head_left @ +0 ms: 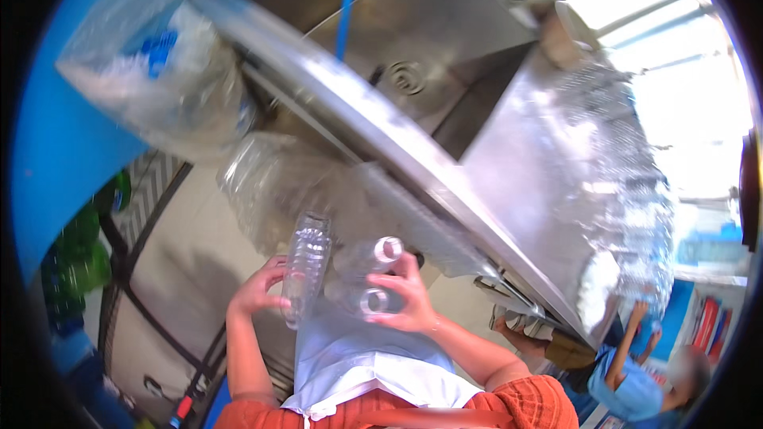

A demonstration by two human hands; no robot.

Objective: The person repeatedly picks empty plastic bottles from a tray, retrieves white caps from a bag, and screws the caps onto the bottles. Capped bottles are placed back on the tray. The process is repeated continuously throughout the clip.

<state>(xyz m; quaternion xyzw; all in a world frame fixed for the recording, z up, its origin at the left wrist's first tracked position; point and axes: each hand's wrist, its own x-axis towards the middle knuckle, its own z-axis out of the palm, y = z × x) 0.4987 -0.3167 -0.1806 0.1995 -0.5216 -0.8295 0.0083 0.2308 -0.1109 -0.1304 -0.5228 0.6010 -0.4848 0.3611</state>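
My left hand (265, 287) is closed round the lower part of a transparent ribbed plastic bottle (311, 246), which stands tilted in front of my apron. Close to its right, my right hand (412, 300) grips two more transparent plastic bottles, one above the other. The upper bottle (354, 259) and the lower bottle (344, 297) both point their whitish, uncapped mouths to the right, toward my fingers. All three bottles look empty. Behind them hangs or lies a large transparent plastic bag (270, 179), below the sink's edge.
A steel sink (381, 40) with a blue rod (348, 8) stands ahead. Many transparent bottles (628, 183) line the steel counter (524, 167), near a white bundle (598, 286). A stuffed bag (191, 79) is far left, green bottles (79, 262) lower left. Another person (632, 381) stands lower right.
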